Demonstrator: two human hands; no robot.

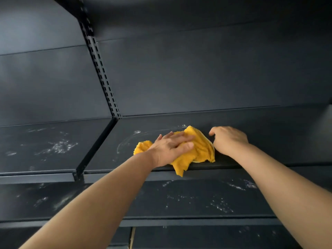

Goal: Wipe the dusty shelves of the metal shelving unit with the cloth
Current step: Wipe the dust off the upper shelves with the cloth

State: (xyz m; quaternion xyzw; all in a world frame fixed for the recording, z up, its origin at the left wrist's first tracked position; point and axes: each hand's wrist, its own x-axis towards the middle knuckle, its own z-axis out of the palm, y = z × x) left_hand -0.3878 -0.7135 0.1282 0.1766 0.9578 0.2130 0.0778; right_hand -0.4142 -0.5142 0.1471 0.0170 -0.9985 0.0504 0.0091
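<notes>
A crumpled yellow cloth (pixel 201 150) lies on a dark metal shelf (pixel 269 137), with one corner hanging over the shelf's front edge. My left hand (pixel 170 147) presses flat on the cloth's left part, fingers spread and pointing right. My right hand (pixel 229 139) rests on the shelf just right of the cloth, fingers curled down, touching or nearly touching the cloth's edge. A curved wipe streak (pixel 129 139) and white dust specks mark the shelf left of the cloth.
A slotted upright post (pixel 102 72) splits the unit into two bays. The left bay's shelf (pixel 45 146) carries white dust. A lower shelf (pixel 197 200) below is dusty too. Dark back panels rise behind, and another shelf hangs overhead.
</notes>
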